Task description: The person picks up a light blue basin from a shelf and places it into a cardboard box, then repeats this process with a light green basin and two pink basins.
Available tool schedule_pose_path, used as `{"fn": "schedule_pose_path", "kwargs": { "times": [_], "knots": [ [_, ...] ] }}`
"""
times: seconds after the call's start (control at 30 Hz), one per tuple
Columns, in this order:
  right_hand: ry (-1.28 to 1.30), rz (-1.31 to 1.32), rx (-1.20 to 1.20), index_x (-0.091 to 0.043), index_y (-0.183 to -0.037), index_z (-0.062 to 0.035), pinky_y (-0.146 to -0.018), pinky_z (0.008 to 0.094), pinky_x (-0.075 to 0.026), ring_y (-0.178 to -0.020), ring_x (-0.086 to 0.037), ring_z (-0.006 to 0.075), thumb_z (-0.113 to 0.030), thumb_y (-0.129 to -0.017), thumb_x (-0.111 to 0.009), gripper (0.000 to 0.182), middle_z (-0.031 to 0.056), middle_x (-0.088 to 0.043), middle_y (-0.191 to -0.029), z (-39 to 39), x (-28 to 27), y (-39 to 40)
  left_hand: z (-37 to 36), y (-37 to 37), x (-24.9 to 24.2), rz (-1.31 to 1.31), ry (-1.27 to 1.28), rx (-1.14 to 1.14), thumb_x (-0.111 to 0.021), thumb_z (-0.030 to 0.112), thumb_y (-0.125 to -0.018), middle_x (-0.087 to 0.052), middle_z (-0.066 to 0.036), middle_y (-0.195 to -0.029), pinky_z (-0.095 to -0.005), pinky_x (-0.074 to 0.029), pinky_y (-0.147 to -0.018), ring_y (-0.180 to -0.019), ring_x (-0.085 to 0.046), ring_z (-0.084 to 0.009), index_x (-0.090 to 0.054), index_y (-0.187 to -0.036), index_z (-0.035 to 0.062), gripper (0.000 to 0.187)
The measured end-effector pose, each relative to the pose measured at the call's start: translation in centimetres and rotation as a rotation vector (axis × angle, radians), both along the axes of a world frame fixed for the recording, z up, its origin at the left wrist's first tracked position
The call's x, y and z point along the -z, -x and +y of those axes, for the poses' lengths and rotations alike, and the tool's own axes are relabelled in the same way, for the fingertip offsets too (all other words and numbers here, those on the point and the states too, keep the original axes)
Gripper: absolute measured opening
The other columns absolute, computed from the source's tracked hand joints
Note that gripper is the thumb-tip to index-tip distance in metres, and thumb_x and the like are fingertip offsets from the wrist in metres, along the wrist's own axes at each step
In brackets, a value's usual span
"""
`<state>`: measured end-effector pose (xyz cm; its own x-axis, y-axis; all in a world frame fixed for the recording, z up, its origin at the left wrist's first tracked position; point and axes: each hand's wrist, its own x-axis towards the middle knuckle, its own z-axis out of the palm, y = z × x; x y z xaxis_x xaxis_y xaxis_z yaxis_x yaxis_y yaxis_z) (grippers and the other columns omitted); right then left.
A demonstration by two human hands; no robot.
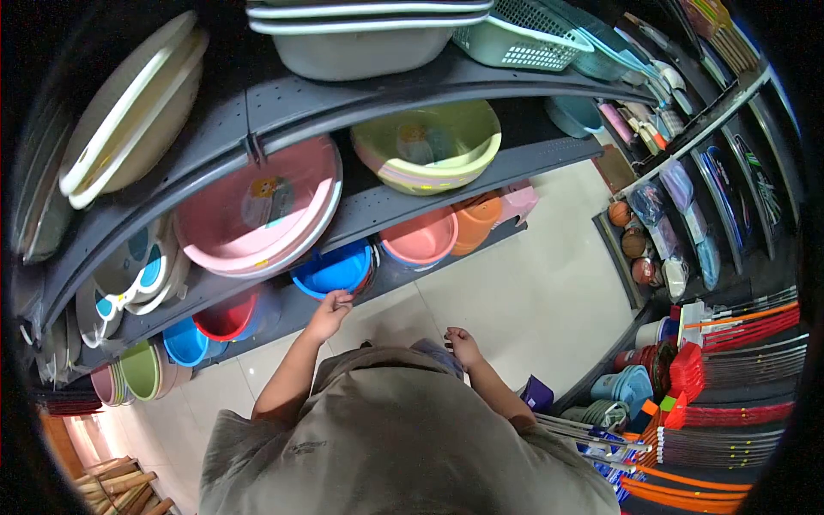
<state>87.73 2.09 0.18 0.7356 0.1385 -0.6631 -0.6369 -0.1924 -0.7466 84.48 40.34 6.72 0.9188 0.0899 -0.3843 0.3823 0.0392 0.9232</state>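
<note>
My left hand [330, 316] is in front of the lower shelf, its fingers curled together with nothing visible in them. In this view it lies just below a blue bucket [333, 269], fingertips close to the bucket's near side. My right hand [463, 347] hangs beside my body over the pale floor, fingers loosely bent and a little apart, with nothing seen in it. Above the blue bucket, pink basins [296, 202] sit nested on the shelf, and yellow-green basins [429, 167] stand to their right. A pink bucket [421, 236] is right of the blue one.
Grey shelving [549, 159] runs along the front, with a grey tub [360, 56] and a green basket [515, 43] on top. Red and green buckets [142, 369] line the lower left. Opposite racks hold basketballs [633, 244] and long-handled goods [747, 339]. Tiled floor [549, 275] lies between.
</note>
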Motion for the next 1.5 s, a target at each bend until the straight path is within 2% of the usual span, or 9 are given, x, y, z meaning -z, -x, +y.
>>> {"fn": "schedule_pose_path", "kwargs": {
  "times": [0.4,0.5,0.63,0.77,0.87,1.03,1.2,1.43,1.5],
  "knots": [
    [-0.243,-0.255,0.141,-0.049,-0.120,-0.0121,-0.076,0.0298,-0.043,-0.096,-0.054,0.0150,-0.034,-0.093,-0.048,0.035,0.0028,-0.057,-0.112,1.5,-11.8,-21.9,-5.0,-11.9,-14.5,-0.241,-0.001,0.146,-0.056,0.010,-0.088,-0.034,-0.010,-0.141,-0.0376,-0.035,-0.099,-0.127,-0.038,-0.0250,-0.026,-0.139,0.0070,0.059],
    [-0.262,-0.404,0.120,-0.043,-0.129,-0.0095,-0.077,0.0287,-0.042,-0.098,-0.053,0.0148,-0.035,-0.095,-0.043,0.042,0.0027,-0.054,-0.121,2.0,-15.4,-29.8,-6.8,-15.2,-16.8,-0.326,-0.051,-0.081,-0.052,0.010,-0.090,-0.017,-0.012,-0.149,-0.0377,-0.029,-0.104,-0.134,-0.026,-0.0281,-0.011,-0.143,0.0056,0.068],
    [-0.350,-0.590,0.076,-0.033,-0.136,-0.0057,-0.089,0.0314,-0.037,-0.118,-0.044,0.0175,-0.034,-0.097,-0.038,0.049,0.0063,-0.046,-0.132,3.2,-20.0,-38.5,-7.9,-19.4,-16.6,-0.397,-0.173,-0.359,-0.046,0.015,-0.093,-0.015,-0.017,-0.148,-0.0375,-0.021,-0.108,-0.137,-0.017,-0.0274,-0.009,-0.143,0.0033,0.063],
    [-0.325,-0.651,-0.133,-0.032,-0.135,-0.0016,-0.101,0.0348,-0.032,-0.120,-0.041,0.0210,-0.032,-0.096,-0.041,0.051,0.0074,-0.043,-0.132,2.6,-14.5,-47.7,-9.6,-23.8,-15.1,-0.505,-0.119,-0.693,-0.047,0.016,-0.093,-0.048,-0.013,-0.124,-0.0335,-0.031,-0.100,-0.115,-0.043,-0.0215,-0.037,-0.128,-0.0010,0.040],
    [-0.584,-0.461,-0.008,-0.032,-0.135,-0.0016,-0.104,0.0343,-0.030,-0.121,-0.040,0.0212,-0.031,-0.095,-0.043,0.051,0.0096,-0.041,-0.133,4.8,-20.0,-45.6,-11.5,-24.6,-16.8,-0.448,-0.301,-0.759,-0.048,0.014,-0.092,-0.050,-0.012,-0.121,-0.0336,-0.032,-0.098,-0.114,-0.045,-0.0220,-0.043,-0.123,-0.0012,0.035],
    [-0.605,-0.507,-0.163,-0.032,-0.135,-0.0014,-0.103,0.0354,-0.030,-0.121,-0.039,0.0218,-0.034,-0.094,-0.045,0.054,0.0096,-0.041,-0.133,6.3,-22.9,-46.5,-11.9,-24.9,-16.4,-0.417,-0.377,-0.892,-0.049,0.022,-0.090,-0.061,-0.010,-0.096,-0.0343,-0.041,-0.086,-0.095,-0.054,-0.0201,-0.059,-0.097,-0.0047,0.029],
    [-0.687,-0.528,-0.159,-0.030,-0.136,-0.0014,-0.103,0.0361,-0.031,-0.122,-0.039,0.0225,-0.036,-0.093,-0.046,0.057,0.0104,-0.040,-0.133,7.0,-24.8,-47.6,-12.2,-25.5,-16.5,-0.398,-0.373,-0.952,-0.048,0.024,-0.090,-0.060,-0.008,-0.095,-0.0322,-0.041,-0.081,-0.092,-0.052,-0.0175,-0.058,-0.097,-0.0051,0.031],
    [-0.795,-0.561,-0.182,-0.028,-0.137,-0.0014,-0.103,0.0371,-0.031,-0.122,-0.039,0.0234,-0.039,-0.091,-0.048,0.062,0.0115,-0.040,-0.134,7.0,-26.9,-47.1,-12.8,-26.0,-19.3,-0.530,-0.358,-0.892,-0.045,0.023,-0.090,-0.054,-0.013,-0.118,-0.0336,-0.038,-0.094,-0.108,-0.049,-0.0223,-0.052,-0.117,-0.0040,0.039],
    [-0.825,-0.558,-0.192,-0.027,-0.137,-0.0014,-0.103,0.0374,-0.031,-0.123,-0.039,0.0236,-0.040,-0.091,-0.048,0.063,0.0118,-0.040,-0.134,6.6,-27.6,-47.4,-13.8,-26.1,-20.0,-0.576,-0.292,-0.961,-0.046,0.019,-0.088,-0.057,-0.012,-0.112,-0.0333,-0.039,-0.092,-0.104,-0.051,-0.0214,-0.055,-0.110,-0.0048,0.033]
  ]
}}
